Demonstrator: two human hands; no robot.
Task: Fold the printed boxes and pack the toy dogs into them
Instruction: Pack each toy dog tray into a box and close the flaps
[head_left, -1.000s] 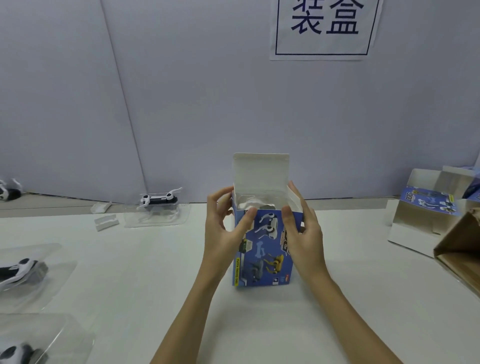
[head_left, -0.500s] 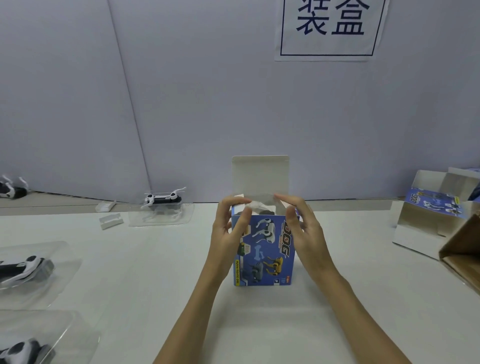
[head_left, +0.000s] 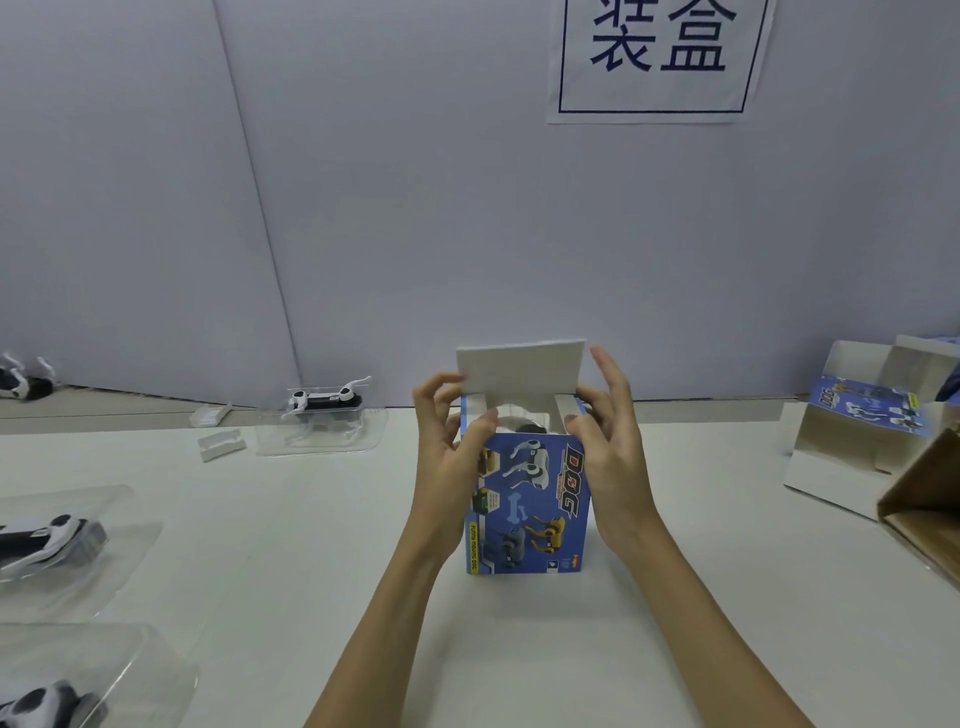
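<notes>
A blue printed box stands upright on the white table, straight in front of me. Its white lid flap sticks up at the back, and both side flaps lie folded inward over the opening. A white toy dog in clear plastic shows inside the top. My left hand pinches the box's upper left corner, thumb on the front rim, fingers curled at the lid's left edge. My right hand presses its thumb on the right side flap, fingers raised beside the lid.
Toy dogs in clear blister trays lie at the left. Small white plastic pieces lie near the back. An unfolded printed box and a brown carton sit at the right.
The side flaps have gone from open to folded inward. Both hands have risen from the box's sides to its top corners, next to the lid flap.
</notes>
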